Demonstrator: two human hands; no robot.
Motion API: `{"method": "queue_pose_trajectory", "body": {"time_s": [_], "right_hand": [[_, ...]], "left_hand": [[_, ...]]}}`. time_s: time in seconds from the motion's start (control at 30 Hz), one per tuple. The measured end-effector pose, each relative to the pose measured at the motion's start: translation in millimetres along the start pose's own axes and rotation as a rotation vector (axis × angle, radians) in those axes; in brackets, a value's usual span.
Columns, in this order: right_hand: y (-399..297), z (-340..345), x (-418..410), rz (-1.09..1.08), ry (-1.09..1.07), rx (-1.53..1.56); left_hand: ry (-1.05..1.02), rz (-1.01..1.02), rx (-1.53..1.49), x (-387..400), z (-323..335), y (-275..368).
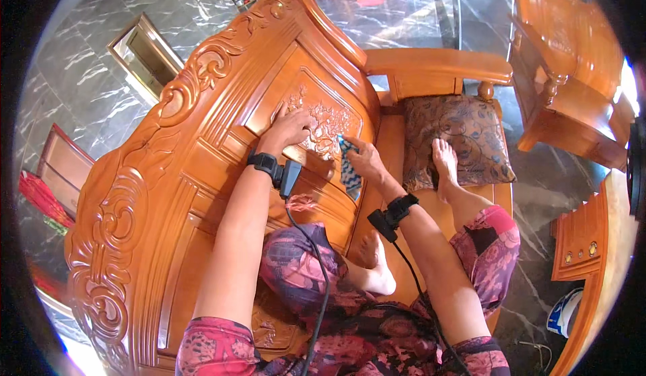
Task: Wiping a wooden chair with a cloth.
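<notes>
The carved wooden backrest [202, 128] of a bench rises before me, with a raised floral relief [330, 123] in its panel. My left hand [288, 129] rests against this panel at the relief's left side, fingers apart and nothing visible in them. At the lower right of the carving, my right hand [367, 161] grips a blue and white zigzag-patterned cloth [349, 169]. One end of the cloth touches the panel; the rest hangs below the fingers. Both wrists wear black straps with small devices and cables.
My bare feet are on the bench, one on a dark patterned cushion [469, 123] beside the wooden armrest [439, 65]. A second wooden bench [570, 63] stands at the right. Below it are a wooden table [580, 255] and a white and blue bucket [562, 315].
</notes>
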State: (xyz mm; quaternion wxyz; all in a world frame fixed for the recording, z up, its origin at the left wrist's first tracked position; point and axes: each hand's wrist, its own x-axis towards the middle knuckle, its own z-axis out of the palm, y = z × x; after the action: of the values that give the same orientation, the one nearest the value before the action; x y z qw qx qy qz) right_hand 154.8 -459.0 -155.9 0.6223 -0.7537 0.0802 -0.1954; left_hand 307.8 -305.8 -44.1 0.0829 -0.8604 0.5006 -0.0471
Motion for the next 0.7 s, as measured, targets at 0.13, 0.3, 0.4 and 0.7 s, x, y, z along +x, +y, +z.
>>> {"method": "queue_pose_trajectory", "body": {"time_s": [0.13,0.3,0.4,0.7], "right_hand": [[-27.0,-12.8,4.1,-0.035,-0.036,-0.06],[-84.4,-23.0,6.1,-0.139,-0.039,0.128],[-100.9,-38.4,10.4,-0.224,-0.017,-0.026],[-162.1,-37.1,-3.4,-0.086,-0.072,0.15]], "left_hand": [[0.071,0.031,-0.275,2.6,0.9,-10.5],[0.025,-0.034,-0.575,5.1,-16.2,-39.6],[-0.073,-0.006,-0.76,6.3,-39.0,-41.8],[-0.106,-0.163,-1.076,-8.0,-60.3,-41.3]]}}
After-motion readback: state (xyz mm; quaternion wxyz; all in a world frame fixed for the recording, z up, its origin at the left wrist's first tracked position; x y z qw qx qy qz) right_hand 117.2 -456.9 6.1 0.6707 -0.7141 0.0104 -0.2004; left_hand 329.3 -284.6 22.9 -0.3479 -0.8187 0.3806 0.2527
